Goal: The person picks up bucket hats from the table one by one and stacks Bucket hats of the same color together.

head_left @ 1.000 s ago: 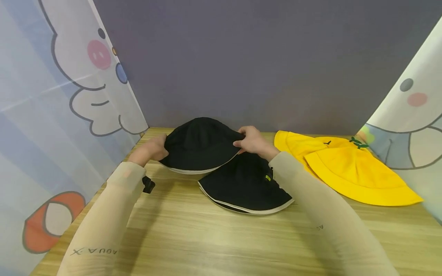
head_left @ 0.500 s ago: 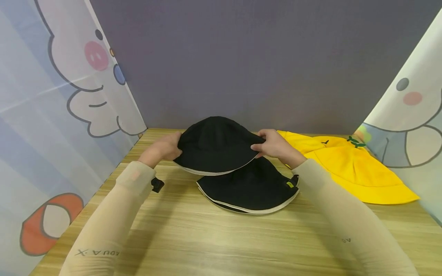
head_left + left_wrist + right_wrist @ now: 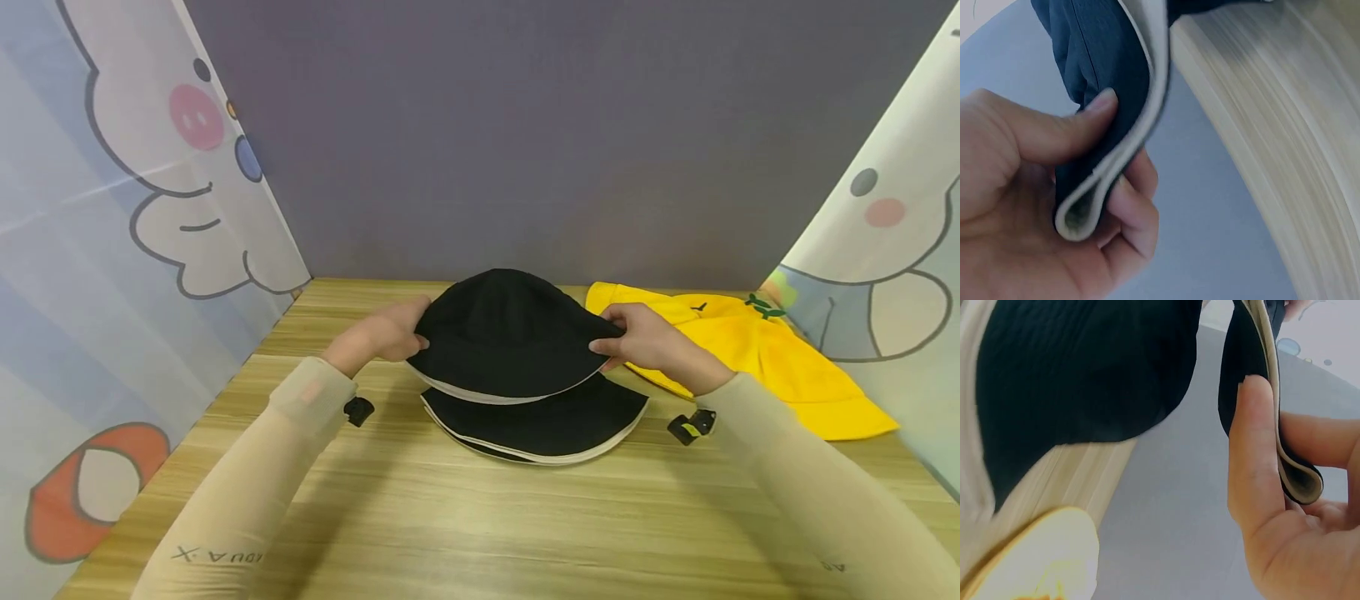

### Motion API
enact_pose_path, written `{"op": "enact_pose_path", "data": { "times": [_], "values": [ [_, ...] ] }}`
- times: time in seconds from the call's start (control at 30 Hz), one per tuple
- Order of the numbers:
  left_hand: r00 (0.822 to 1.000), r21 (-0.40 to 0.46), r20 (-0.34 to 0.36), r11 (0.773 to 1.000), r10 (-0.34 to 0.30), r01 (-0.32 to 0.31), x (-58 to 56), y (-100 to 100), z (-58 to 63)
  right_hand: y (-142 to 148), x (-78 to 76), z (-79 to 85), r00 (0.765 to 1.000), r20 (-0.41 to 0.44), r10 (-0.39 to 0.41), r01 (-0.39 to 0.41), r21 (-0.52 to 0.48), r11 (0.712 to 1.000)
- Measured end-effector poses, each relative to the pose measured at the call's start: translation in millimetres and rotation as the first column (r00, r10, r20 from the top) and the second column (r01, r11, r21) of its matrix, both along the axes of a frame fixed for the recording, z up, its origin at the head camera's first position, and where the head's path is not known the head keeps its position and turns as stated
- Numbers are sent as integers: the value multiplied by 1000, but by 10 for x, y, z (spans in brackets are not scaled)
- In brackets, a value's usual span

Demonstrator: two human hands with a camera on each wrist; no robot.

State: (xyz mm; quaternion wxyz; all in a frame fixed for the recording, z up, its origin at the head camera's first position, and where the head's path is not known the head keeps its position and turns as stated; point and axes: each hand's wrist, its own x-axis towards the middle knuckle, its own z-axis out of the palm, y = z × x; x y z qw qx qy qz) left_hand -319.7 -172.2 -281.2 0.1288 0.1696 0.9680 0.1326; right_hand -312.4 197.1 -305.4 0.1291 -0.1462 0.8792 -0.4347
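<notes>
A black bucket hat (image 3: 510, 342) with a pale brim edge is held up between both hands in the head view. My left hand (image 3: 386, 332) pinches its left brim end; in the left wrist view the thumb (image 3: 1094, 115) presses the folded brim (image 3: 1116, 69) against curled fingers. On the opposite side my right hand (image 3: 648, 343) pinches the right brim end, and the right wrist view shows the doubled brim (image 3: 1244, 369) between thumb and fingers. Below lies another black hat (image 3: 540, 425), flattened on the table, its crown mostly hidden behind the held one.
Yellow hats (image 3: 780, 358), overlapping, lie at the back right; one bears a green sprout. The wooden table (image 3: 480, 525) meets a grey panel (image 3: 525, 142) behind. Printed curtains (image 3: 90, 317) flank both sides. Small black wrist devices (image 3: 692, 427) hang by the sleeves.
Both hands have carried the upper black hat rightward, then slightly down, so it now hangs in front of the lower hat's crown. The lower hat has stayed on the table.
</notes>
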Motion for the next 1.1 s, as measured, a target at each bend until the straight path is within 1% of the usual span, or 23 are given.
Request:
{"op": "enact_pose_path", "data": {
  "times": [0.07, 0.17, 0.23, 0.3, 0.5, 0.6, 0.67, 0.73, 0.8, 0.93, 1.0, 1.1],
  "values": [
    [999, 12, 25, 999, -32, 32, 29, 34, -2, 78, 20, 4, 1000, 23, 10, -10, -1, 1000],
    [995, 61, 67, 995, -80, 76, 84, 45, -33, 175, 52, -8, 998, 60, 29, -30, 8, 1000],
    [991, 95, 94, 991, -98, 89, 124, 38, -54, 210, 73, -24, 996, 79, 43, -44, 10, 999],
    [988, 122, 100, 987, -117, 104, 156, 35, -78, 223, 90, -49, 995, 84, 56, -58, 15, 998],
    [980, 146, 142, 982, -138, 117, 217, 121, -110, 326, 164, -80, 994, 75, 84, -87, 47, 995],
    [980, 137, 140, 983, -140, 121, 221, 179, -140, 391, 195, -95, 993, 73, 96, -101, 65, 993],
    [980, 130, 144, 984, -141, 122, 224, 208, -166, 410, 209, -112, 990, 93, 108, -114, 63, 992],
    [977, 127, 157, 984, -143, 124, 226, 223, -206, 412, 217, -144, 988, 109, 112, -120, 68, 990],
    [972, 137, 187, 984, -140, 115, 225, 232, -262, 408, 222, -189, 985, 133, 108, -119, 78, 990],
    [966, 147, 222, 984, -133, 102, 201, 251, -419, 386, 217, -335, 985, 147, 89, -105, 107, 989],
    [966, 139, 226, 986, -124, 94, 181, 270, -502, 372, 215, -418, 983, 162, 82, -99, 102, 990],
    [969, 125, 232, 990, -87, 59, 167, 306, -587, 370, 218, -516, 981, 183, 68, -87, 97, 991]
  ]
}}
